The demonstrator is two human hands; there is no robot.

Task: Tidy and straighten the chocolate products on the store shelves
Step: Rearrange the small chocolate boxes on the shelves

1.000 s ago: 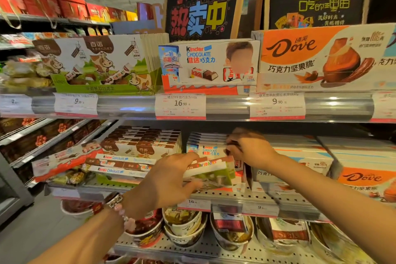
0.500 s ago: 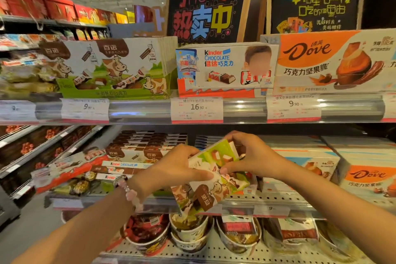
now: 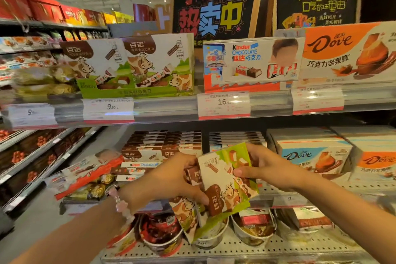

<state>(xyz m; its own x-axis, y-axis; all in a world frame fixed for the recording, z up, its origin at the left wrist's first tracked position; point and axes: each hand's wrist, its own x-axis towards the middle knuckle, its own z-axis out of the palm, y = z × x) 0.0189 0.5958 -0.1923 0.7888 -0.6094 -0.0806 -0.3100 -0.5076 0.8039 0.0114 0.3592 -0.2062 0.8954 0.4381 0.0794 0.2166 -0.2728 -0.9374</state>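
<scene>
**Operator:** Head view, status of the item in hand?

**Inspector:** Both hands grasp a cow-print chocolate box (image 3: pixel 222 180), held tilted in the air in front of the middle shelf edge (image 3: pixel 285 200), off any stack. The left hand (image 3: pixel 169 180) has its fingers curled round the box's left side, with a second similar pack (image 3: pixel 184 210) hanging below it. The right hand (image 3: pixel 263 167) pinches the box's upper right edge, thumb on the printed face.

**Operator:** What appears complete?

**Inspector:** The top-shelf display boxes (image 3: pixel 137 66) stand upright and face forward. The Dove boxes (image 3: pixel 315 156) on the middle shelf lie in even stacks.

**Operator:** What remains?

**Inspector:** The held box is not yet shelved; its matching stack (image 3: pixel 162 148) sits behind the left hand. The loose Kinder packs (image 3: pixel 90 169) to the left lie askew and overlapping. Judged: task is partway, with the left section still untidy.
</scene>
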